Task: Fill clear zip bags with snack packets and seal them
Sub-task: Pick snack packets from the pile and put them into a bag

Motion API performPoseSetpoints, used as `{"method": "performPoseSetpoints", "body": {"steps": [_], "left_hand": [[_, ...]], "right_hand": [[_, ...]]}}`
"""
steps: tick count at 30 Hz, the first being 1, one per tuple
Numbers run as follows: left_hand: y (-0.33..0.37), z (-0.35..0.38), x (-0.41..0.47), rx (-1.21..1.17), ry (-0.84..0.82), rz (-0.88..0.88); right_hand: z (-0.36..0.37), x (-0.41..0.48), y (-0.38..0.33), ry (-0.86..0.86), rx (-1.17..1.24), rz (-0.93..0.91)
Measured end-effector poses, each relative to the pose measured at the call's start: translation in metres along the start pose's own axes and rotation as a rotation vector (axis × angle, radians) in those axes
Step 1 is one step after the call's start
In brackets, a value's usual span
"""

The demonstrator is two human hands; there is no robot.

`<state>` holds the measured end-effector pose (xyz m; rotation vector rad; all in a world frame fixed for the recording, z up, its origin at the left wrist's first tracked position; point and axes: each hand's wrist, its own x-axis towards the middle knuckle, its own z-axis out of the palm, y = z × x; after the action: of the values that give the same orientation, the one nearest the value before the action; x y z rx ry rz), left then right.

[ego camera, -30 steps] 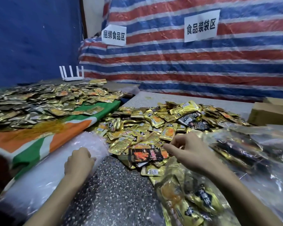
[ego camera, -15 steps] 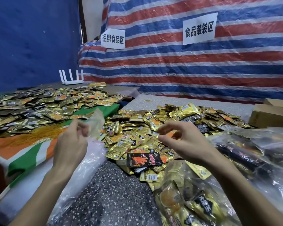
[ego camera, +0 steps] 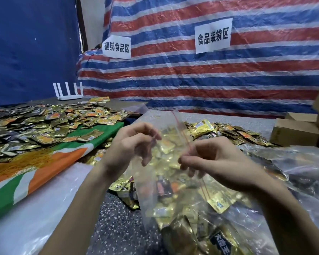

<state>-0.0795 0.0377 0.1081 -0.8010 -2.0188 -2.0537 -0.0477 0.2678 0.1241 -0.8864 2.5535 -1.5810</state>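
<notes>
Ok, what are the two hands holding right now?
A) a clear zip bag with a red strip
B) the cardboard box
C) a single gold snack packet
A: the left hand and the right hand both pinch the clear zip bag near its red-lined mouth, above the pile of snack packets.

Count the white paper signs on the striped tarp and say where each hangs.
2. The left sign hangs at the left edge of the striped tarp, beside the blue sheet. The right sign hangs higher, farther right. More could lie beyond the frame's right edge.
</notes>
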Motion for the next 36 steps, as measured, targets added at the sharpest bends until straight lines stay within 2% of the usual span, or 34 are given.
{"method": "performPoseSetpoints", "body": {"steps": [5,11,13,15,17,19,22,26,30,34,36], "left_hand": [[-0.03,0.009,0.007,0.116,0.075,-0.029],[-0.057,0.025,-0.012,0.29,0.111,-0.106],[-0.054,0.037,-0.024,0.497,0.306,-0.029],[-0.042,0.052,-0.039,0.546,0.484,0.13],[-0.029,0.064,-0.054,0.425,0.403,0.155],[-0.02,0.073,-0.064,0.249,0.236,0.038],[-0.021,0.081,-0.07,0.045,0.15,-0.079],[-0.028,0.077,-0.076,-0.21,0.183,-0.144],[-0.028,0.06,-0.081,-0.365,0.324,-0.203],[-0.023,0.041,-0.082,-0.492,0.458,-0.194],[-0.02,0.037,-0.081,-0.454,0.45,-0.185]], "right_hand": [[-0.008,-0.006,-0.003,-0.051,0.192,0.164],[-0.007,-0.007,-0.002,-0.147,0.227,0.248],[-0.005,-0.008,-0.004,-0.146,0.207,0.263],[-0.004,-0.008,-0.004,-0.121,0.18,0.266],[-0.002,-0.007,-0.005,-0.095,0.169,0.27],[-0.001,-0.007,-0.006,-0.075,0.165,0.27],[0.0,-0.008,-0.008,-0.084,0.196,0.26],[-0.004,-0.009,-0.008,-0.1,0.212,0.28],[-0.009,-0.009,-0.003,-0.019,0.204,0.316],[-0.011,-0.007,0.0,0.064,0.013,0.336],[-0.008,-0.009,-0.001,0.079,-0.134,0.242]]}}
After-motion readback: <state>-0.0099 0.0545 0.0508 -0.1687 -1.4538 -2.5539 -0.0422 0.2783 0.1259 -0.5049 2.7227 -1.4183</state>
